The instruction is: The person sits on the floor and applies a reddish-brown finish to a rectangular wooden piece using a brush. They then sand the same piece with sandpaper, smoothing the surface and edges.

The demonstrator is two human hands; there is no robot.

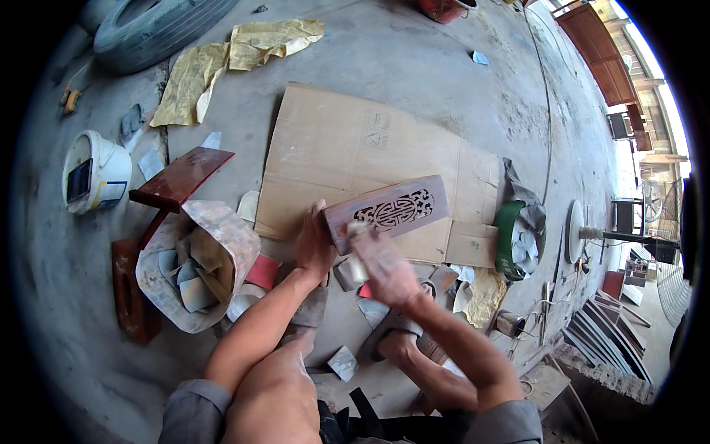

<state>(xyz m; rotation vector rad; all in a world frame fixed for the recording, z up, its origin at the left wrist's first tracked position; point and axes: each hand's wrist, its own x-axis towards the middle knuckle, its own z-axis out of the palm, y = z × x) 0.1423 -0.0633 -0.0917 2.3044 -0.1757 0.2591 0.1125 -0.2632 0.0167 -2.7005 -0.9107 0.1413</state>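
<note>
Bare left leg (274, 388) and the two forearms lie nearest the camera, below the grip. Left hand (316, 248): set against the left end of a carved wooden panel (388, 209); whether the fingers close around that end cannot be told. Right hand (388, 270): closed over a pale pad (359, 231), at the panel's near edge beside the fretwork. The panel is directly ahead of the right hand and extends rightward from the left hand, over a cardboard sheet (325, 155).

Caution: the panel could pivot or slide if the right hand pushes harder than the left hand braces. Openwork strips in the fretwork could chip if the pad's edge catches in an opening. The left fingers could be scraped if the pad overruns toward the panel's left end. Loose sheeting under the panel could shift if pushed sideways.

Visibility limits: the right hand is blurred, so individual fingers and the pad's outline are hard to make out. The panel's underside is hidden; flat contact with the cardboard cannot be confirmed. Left of the grip, a sack (240, 240) conceals the lower part of its scraps. Far ahead and left, a tyre (159, 37) is cut off by the picture's edge.
</note>
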